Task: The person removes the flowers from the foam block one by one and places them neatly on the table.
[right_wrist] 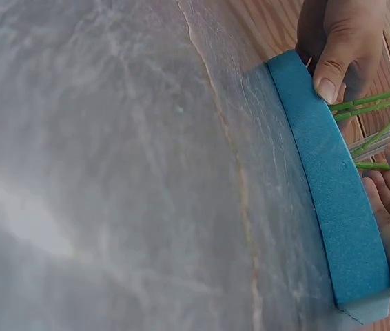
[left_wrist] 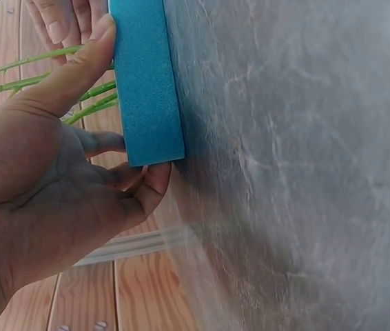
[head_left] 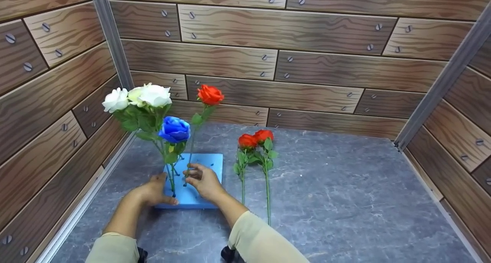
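Here, a Red Rose (head_left: 210, 95) Stood in Pinched Fingers over a Blue Block (head_left: 209, 176)

The right hand (head_left: 205, 182) held the rose's stem between its thumb and curled fingers, low down and just above the top of the block. The bloom rose well above both hands and beyond them, leaning slightly to the right, while the lower stem lay in the gap between the two hands. Its foot appeared to meet one of the holes in the block, though the fingers hid too much to tell how far it went in.

The left hand (head_left: 155, 190) gripped the block at its near left corner, with the thumb pressed on the upper edge and the fingers bent round the side.

Between the hands, and close to the left one, further stems stood in the block. They carried a blue rose (head_left: 174, 129) and, behind it to the left, a cluster of pale roses (head_left: 154, 95), all well above the hands. To the right of the right hand, two loose red roses (head_left: 247, 141) lay side by side on the grey marbled table (head_left: 345, 186), their blooms pointing toward the wood-patterned back wall (head_left: 230, 59).
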The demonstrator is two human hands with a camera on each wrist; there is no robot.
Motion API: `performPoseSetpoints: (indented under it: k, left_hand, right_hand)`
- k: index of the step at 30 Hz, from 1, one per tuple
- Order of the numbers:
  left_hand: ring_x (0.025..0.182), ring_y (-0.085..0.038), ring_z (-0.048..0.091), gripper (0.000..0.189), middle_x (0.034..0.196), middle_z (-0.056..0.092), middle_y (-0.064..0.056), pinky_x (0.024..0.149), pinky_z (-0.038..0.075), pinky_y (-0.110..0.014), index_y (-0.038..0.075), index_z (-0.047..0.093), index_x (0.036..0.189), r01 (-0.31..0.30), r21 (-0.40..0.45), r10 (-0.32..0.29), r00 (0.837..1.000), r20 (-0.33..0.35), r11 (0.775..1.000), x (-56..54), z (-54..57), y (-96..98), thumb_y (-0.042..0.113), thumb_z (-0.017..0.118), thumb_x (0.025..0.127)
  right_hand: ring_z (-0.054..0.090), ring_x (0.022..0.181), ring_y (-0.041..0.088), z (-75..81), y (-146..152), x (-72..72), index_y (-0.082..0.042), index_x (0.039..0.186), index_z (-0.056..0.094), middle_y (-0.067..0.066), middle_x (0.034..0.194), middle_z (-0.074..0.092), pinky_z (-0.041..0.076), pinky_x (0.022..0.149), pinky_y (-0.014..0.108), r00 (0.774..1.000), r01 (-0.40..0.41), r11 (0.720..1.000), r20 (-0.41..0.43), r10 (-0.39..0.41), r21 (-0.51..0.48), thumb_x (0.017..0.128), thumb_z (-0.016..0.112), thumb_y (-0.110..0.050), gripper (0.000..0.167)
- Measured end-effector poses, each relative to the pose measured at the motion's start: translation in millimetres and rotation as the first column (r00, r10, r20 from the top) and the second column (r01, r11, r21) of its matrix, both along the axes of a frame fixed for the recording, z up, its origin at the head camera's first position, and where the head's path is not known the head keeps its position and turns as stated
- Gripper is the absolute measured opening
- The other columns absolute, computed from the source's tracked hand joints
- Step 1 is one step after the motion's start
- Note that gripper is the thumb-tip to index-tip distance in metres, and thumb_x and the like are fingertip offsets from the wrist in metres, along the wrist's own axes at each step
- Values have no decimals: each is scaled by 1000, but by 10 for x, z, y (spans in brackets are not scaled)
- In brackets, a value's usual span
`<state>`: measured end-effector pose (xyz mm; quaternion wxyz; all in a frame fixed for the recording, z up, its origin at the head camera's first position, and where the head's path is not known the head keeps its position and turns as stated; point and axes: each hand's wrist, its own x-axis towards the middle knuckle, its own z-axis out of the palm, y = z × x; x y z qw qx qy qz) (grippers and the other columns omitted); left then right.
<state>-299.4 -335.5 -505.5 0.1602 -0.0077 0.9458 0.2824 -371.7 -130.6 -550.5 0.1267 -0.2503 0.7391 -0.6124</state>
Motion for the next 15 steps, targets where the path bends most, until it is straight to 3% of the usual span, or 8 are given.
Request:
performPoseSetpoints:
  k: [6, 11, 15]
  left_hand:
    - [158, -67, 17, 126, 167, 12, -51, 128, 28, -74, -19, 8, 165, 13, 3, -13, 1000, 9, 1000, -11, 2, 9, 42, 89, 91]
    - [158, -66, 18, 126, 167, 12, -51, 128, 28, -73, -18, 8, 166, 13, -9, -13, 1000, 21, 1000, -17, 13, 19, 43, 89, 91]
    - [159, -66, 17, 126, 168, 11, -51, 129, 27, -73, -17, 7, 166, 15, -24, -15, 1000, 24, 1000, -24, 24, 15, 43, 89, 91]
  right_hand:
    - [77, 112, 16, 11, 15, 9, -3, 141, 69, 9, 125, 81, 64, 96, 29, 1000, 31, 999, 2, -31, 10, 105, 70, -11, 37]
    - [76, 101, 9, -14, 17, 16, -10, 117, 78, 3, 114, 83, 63, 91, 28, 997, 71, 997, -20, -70, 5, 105, 71, -13, 15]
    - [75, 96, 5, -26, 12, 28, -14, 107, 80, 2, 109, 83, 62, 87, 25, 995, 75, 997, -63, -75, -5, 105, 70, -13, 10]
